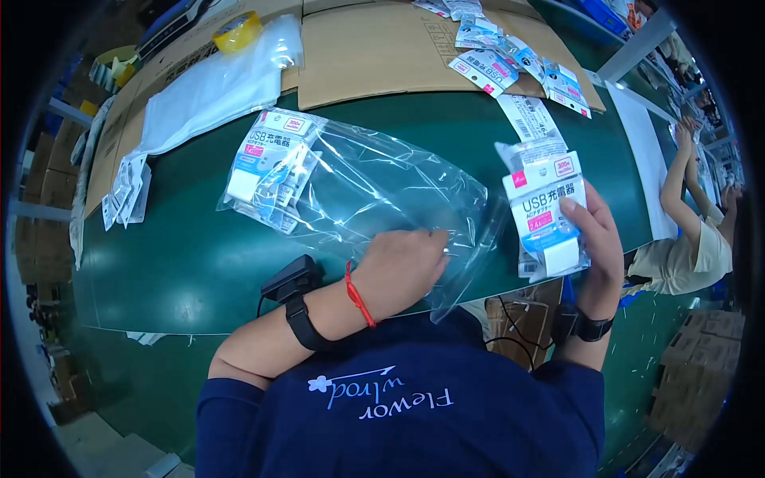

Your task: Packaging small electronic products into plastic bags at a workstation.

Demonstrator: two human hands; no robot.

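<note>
A large clear plastic bag lies flat on the green table, with several white charger packs pushed into its far left end. My left hand rests on the bag's near open edge, pinching the plastic. My right hand holds a small stack of packaged white chargers upright, just right of the bag's mouth. Both wrists carry black bands, and the left one also has a red string.
Flattened cardboard covers the far side of the table, with more charger packs scattered on it. A pile of white bags and a yellow tape roll sit far left. Another person works at the right.
</note>
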